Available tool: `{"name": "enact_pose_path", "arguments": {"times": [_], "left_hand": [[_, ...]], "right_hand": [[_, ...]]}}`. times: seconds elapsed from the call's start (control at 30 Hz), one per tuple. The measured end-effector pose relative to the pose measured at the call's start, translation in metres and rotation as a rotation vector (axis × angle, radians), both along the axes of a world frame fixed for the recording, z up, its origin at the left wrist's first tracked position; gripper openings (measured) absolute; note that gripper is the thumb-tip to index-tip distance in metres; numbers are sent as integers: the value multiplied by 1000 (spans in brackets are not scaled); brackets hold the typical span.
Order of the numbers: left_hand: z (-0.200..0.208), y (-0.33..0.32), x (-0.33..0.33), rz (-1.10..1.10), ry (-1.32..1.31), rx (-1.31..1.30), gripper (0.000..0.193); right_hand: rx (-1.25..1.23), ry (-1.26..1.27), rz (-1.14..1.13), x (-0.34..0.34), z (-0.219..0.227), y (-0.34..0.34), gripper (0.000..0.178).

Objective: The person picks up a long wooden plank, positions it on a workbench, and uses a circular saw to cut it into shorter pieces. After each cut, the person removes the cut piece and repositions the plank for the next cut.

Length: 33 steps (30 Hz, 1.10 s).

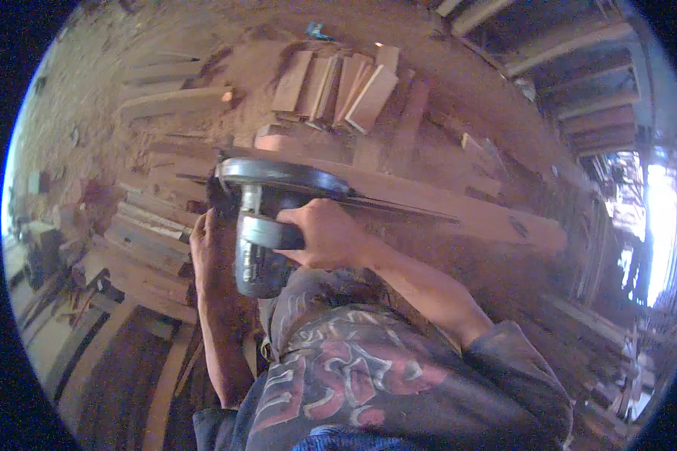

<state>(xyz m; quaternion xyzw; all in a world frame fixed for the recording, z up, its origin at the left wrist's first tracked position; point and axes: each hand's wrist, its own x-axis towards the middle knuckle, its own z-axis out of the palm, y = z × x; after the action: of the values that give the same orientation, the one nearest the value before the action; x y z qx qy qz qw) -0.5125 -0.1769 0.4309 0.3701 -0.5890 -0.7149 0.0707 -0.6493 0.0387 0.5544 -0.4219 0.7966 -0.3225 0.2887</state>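
A circular saw (pixel 259 259), with a dark grey motor body and a shiny round blade guard, is in front of my body. My right hand (pixel 327 233) is wrapped round its rear handle. The saw is over the near-left part of a long wooden plank (pixel 496 214) that runs off to the right; whether its blade is in the wood is hidden. To the left of the saw body, my left hand (pixel 207 244) is closed with its fingers curled, by the dark front part of the saw. What those fingers grip is not visible.
Short cut boards (pixel 338 90) lie in a row on the dusty ground ahead. Stacked planks (pixel 143 248) are close on the left, and more boards (pixel 173 101) lie farther off. A small blue object (pixel 318 31) is at the far side. Timber racks (pixel 579 83) stand at the right.
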Motion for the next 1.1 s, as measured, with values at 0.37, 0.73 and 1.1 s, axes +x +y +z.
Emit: {"name": "enact_pose_path", "arguments": {"times": [0.37, 0.73, 1.1], "left_hand": [[22, 5, -11, -46, -170, -91, 45], [-5, -8, 0, 63, -5, -19, 38], [16, -38, -7, -46, -243, -241, 50]], "right_hand": [[36, -59, -8, -1, 9, -2, 43], [-56, -62, -18, 0, 15, -6, 35], [105, -187, -103, -6, 71, -41, 32]]}}
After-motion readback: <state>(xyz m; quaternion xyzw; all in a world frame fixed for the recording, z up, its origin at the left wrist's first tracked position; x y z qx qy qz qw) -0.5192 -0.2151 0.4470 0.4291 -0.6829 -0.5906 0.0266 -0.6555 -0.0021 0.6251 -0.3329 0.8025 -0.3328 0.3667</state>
